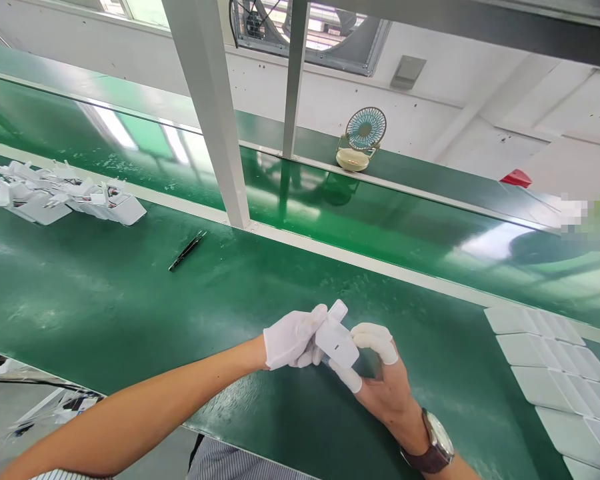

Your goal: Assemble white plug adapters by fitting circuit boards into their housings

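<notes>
A small white plastic housing (337, 342) with a narrow dark slot and a rounded tab at its upper end is held above the green bench. My left hand (296, 339), in a white glove, is closed around its left side, thumb on top. On the opposite side, my right hand (383, 367) wears white finger covers and pinches the housing's edges between thumb and forefinger. The underside of the piece and some left fingertips are hidden. A wristwatch (436, 437) is on my right wrist.
Black tweezers (187, 251) lie on the green bench (130, 300). White plastic parts (60, 193) are heaped at the left. Several rows of white pieces (545, 353) lie at the right. A metal post (215, 113) rises behind the bench; a small fan (363, 139) stands beyond.
</notes>
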The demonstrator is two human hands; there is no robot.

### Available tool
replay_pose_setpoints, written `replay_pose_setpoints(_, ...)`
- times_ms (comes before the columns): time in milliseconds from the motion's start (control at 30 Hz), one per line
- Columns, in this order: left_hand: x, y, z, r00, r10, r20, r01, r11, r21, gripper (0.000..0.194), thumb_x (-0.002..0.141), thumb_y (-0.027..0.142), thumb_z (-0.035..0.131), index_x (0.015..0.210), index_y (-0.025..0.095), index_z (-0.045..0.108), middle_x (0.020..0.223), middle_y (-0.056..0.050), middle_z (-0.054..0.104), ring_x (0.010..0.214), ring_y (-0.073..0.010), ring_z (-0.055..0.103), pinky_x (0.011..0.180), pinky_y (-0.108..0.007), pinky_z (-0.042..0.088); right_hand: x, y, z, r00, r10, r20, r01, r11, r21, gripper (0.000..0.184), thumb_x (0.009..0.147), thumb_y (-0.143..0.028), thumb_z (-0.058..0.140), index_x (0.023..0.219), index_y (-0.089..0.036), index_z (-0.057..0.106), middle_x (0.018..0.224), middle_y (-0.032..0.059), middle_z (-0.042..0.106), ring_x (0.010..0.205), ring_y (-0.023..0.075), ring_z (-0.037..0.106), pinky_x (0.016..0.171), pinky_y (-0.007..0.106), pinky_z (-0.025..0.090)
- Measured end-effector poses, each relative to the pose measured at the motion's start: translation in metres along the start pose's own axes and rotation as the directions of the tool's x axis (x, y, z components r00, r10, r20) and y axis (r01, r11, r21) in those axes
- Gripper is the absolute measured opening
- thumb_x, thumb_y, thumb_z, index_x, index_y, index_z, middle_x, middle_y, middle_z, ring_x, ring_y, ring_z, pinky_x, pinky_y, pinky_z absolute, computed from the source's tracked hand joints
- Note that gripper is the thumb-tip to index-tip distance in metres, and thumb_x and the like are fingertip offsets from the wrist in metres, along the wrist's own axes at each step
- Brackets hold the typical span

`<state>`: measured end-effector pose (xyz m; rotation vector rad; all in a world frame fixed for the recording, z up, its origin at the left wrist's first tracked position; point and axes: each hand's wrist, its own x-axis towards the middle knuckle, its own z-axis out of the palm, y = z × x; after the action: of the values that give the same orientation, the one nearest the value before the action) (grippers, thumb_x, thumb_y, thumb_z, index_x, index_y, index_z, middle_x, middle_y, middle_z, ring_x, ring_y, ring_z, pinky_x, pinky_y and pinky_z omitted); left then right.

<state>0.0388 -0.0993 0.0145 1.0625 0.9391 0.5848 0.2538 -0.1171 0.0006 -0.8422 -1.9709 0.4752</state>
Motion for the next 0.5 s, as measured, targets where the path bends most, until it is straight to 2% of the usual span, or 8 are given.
replay_pose_setpoints(233,-0.0002,-0.0009,-0.001,1.0,0.001,0.002,-0.001,1.0,0.007,0.083,0.096,0.077,0.023,0.08,0.013,0.074,0.053,0.0,0.054,0.035,-0.0069,0.039,0.033,-0.019,0.027,-0.0002,0.0011,0.0005,1.0,-0.002,0.007,0.001,1.0,0.013,0.049,0.08,-0.008,0.077,0.119,-0.022,0.051,0.107,0.0082,0.058,0.099,0.0238,0.061,0.083,0.04,0.053)
replay_pose_setpoints(500,-0.0004,-0.0005,-0.0007,1.0,0.009,0.015,-0.009,1.0,0.005,0.081,0.096,0.076,0.023,0.096,0.015,0.076,0.053,0.002,0.053,0.035,-0.0071,0.039,0.032,-0.018,0.027,0.0001,0.0022,0.0011,1.0,0.013,0.007,-0.013,1.0,0.003,0.045,0.08,-0.009,0.076,0.116,-0.021,0.052,0.106,0.0078,0.058,0.097,0.023,0.061,0.081,0.039,0.053)
